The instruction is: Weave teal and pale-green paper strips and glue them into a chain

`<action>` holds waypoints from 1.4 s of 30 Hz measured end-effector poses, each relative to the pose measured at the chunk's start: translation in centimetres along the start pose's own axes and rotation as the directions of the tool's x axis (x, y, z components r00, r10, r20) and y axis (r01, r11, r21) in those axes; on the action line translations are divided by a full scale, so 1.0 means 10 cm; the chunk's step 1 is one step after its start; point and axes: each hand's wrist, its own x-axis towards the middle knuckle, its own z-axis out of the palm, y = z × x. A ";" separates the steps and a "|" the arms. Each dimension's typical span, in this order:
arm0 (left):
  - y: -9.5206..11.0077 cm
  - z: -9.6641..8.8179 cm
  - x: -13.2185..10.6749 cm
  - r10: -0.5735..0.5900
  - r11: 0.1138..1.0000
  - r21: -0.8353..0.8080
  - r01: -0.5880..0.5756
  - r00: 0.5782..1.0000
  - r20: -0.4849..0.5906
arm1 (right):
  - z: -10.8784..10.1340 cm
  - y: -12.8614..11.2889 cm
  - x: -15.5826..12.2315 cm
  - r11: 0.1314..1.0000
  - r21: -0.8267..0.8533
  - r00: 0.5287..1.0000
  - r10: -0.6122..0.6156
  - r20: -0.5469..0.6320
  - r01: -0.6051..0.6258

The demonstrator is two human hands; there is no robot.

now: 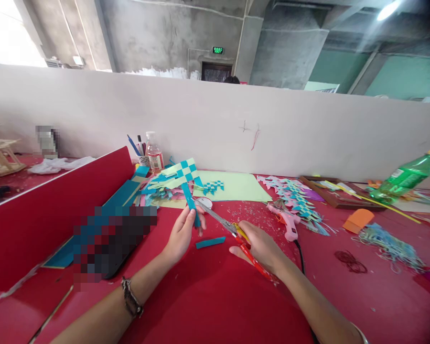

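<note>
My left hand (182, 228) pinches a blue paper strip (188, 195) that runs up into a blue and pale green woven paper piece (187, 171). In my right hand (261, 243) is a pair of scissors (220, 220) with red and yellow handles. The blades point up and left, their tips beside the blue strip close to my left fingers; whether they touch it I cannot make out. On the red table just below lies a loose blue paper offcut (210, 242). Behind the woven piece is a heap of cut strips (165, 188).
A pink glue gun (289, 224) with a black cord lies right of my hands, beside woven paper pieces (297, 196). Farther right stand a brown tray (344, 203) and a tilted green bottle (408, 177). A red upright board (75, 210) and white partition (215, 114) bound the space.
</note>
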 end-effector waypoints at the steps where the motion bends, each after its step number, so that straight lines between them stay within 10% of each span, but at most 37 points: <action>1: 0.00 0.00 0.00 0.007 1.000 0.002 -0.007 1.000 -0.015 | 0.00 0.00 0.00 1.000 -0.002 1.000 0.001 0.002 -0.001; 42: -0.04 0.00 -0.02 -0.094 0.995 0.028 0.091 0.984 0.150 | -0.03 -0.02 0.02 0.995 0.079 0.999 0.053 0.004 -0.053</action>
